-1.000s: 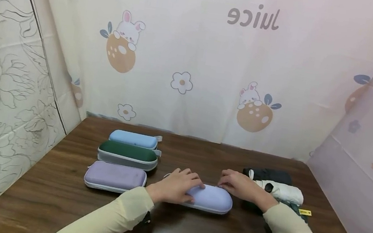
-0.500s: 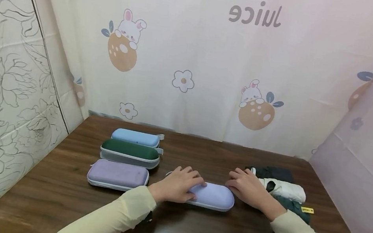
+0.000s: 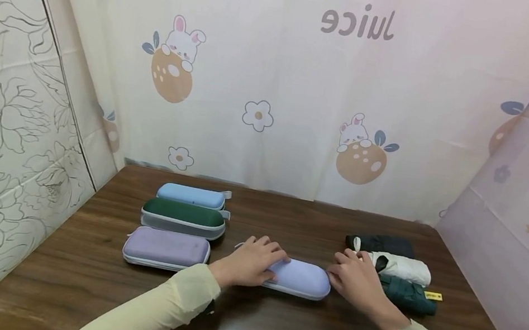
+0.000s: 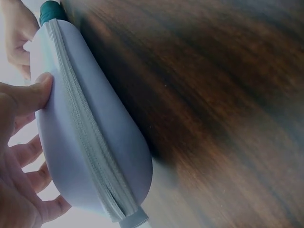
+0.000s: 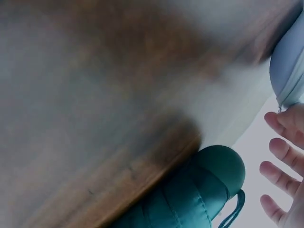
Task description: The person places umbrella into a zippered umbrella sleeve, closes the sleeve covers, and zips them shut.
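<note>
One smooth, rounded, lavender zip case (image 3: 303, 279) lay at five o'clock in our head view, our left hand (image 3: 249, 263) gripping its nine-o'clock half, our right hand (image 3: 356, 279) pinching its small silvery zip pull (image 5: 280, 109) at three.

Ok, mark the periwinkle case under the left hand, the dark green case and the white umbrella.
Periwinkle case (image 3: 301, 277): head view, top of its lid.
Dark green case (image 3: 183, 214): head view, middle of its lid.
White umbrella (image 3: 406, 269): head view, middle of its rolled fabric.
</note>
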`<state>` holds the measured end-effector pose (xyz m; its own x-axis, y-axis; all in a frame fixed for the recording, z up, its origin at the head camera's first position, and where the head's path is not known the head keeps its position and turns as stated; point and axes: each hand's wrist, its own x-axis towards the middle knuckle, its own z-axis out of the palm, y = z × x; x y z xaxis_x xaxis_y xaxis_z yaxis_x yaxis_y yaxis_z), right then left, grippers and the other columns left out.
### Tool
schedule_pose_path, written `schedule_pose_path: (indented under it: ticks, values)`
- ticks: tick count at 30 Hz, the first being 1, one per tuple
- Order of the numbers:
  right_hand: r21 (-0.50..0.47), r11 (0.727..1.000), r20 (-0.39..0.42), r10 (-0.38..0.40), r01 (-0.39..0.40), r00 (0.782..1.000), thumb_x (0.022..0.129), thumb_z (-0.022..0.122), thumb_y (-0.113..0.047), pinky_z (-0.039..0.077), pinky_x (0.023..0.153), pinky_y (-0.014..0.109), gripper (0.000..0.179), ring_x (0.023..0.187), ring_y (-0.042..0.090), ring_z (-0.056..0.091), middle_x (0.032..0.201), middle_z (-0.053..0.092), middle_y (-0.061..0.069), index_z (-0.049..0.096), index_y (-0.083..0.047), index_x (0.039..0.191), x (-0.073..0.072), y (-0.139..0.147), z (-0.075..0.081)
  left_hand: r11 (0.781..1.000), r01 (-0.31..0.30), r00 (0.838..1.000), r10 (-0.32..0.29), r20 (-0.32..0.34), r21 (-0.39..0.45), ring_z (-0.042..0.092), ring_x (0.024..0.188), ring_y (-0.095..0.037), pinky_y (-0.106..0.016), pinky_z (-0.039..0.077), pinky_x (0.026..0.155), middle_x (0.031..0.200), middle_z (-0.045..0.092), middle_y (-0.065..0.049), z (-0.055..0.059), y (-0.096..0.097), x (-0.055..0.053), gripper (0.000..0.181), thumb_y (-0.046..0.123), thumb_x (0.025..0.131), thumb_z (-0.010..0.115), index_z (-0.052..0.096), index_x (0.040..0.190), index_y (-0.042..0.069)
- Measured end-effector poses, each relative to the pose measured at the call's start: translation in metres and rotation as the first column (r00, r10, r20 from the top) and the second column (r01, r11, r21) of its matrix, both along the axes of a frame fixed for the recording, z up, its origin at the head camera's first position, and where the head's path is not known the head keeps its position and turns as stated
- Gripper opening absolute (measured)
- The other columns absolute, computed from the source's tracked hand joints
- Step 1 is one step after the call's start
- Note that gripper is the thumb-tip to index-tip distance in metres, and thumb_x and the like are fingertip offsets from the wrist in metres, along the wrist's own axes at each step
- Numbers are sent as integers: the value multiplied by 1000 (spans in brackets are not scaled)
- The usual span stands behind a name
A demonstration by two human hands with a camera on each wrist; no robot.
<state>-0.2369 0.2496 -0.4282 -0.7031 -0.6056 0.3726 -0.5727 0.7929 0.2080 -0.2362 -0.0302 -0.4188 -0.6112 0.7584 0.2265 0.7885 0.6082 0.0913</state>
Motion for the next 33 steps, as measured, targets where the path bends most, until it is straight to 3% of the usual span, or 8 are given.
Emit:
schedule_pose_path:
  ticks: [7,16,22,24,28,33]
  values:
    - [-58,998,-33,3,-4,999,76,70,-12,34,68,43,17,66,16,41,65,40,-9,67,-22,62,12,3,-2,999,-32,999,32,-4,-17,50,103,-18,-37,43,83,118,60,1,-1,2,0,38,33,90,66,57,126,22]
    - [-109,992,34,-55,59,998,73,74,-15,34,65,37,8,67,12,43,67,40,-14,73,-20,67,40,-1,-1,997,-73,997,73,-32,0,52,98,-18,-35,44,78,113,61,1,-3,3,-2,36,33,89,67,59,122,22]
    - [-190,981,-35,-39,32,999,68,77,-13,36,63,37,12,65,11,44,66,39,-13,68,-20,63,55,-12,-4,993,-116,993,117,-24,19,52,97,-18,-38,45,79,111,61,1,-5,7,-2,35,34,88,67,60,121,22]
    - [-179,982,-35,-68,60,997,69,77,-13,36,63,38,10,65,13,44,65,40,-11,69,-18,65,55,-14,-4,990,-139,990,139,-25,16,53,97,-18,-39,45,79,110,61,1,-4,8,-1,36,36,87,68,61,120,22]
    - [-126,978,47,-163,168,985,75,75,-13,37,65,40,7,66,16,45,65,42,-9,72,-16,70,45,-16,-3,984,-176,984,176,-42,-5,53,95,-17,-38,46,76,108,60,1,-1,9,4,39,41,86,68,61,119,21]
    - [-102,977,67,-180,186,981,79,72,-14,38,66,45,6,68,20,48,66,46,-5,73,-14,73,23,-19,-5,974,-217,975,214,-57,-63,53,96,-18,-36,47,75,108,59,0,6,8,9,44,46,86,67,60,120,18]
